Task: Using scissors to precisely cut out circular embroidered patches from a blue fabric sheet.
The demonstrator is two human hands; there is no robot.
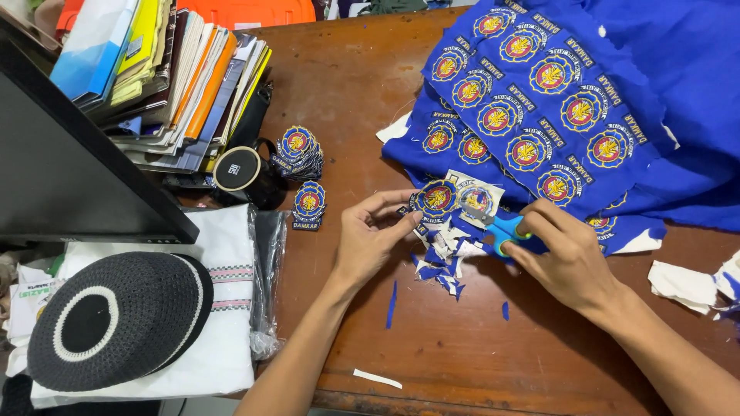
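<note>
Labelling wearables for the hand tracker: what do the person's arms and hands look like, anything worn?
Both are bare. The left hand and its forearm show no sleeve, glove, watch or ring. The right hand and forearm are likewise uncovered, with no visible band or jewellery. Fingers are slim with short nails. No markings show.

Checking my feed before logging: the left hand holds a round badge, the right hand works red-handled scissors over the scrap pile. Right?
Not quite. The head view shows the scissors have blue handles, not red. The left hand does hold the round badge, and the right hand works over the scrap pile.
</note>
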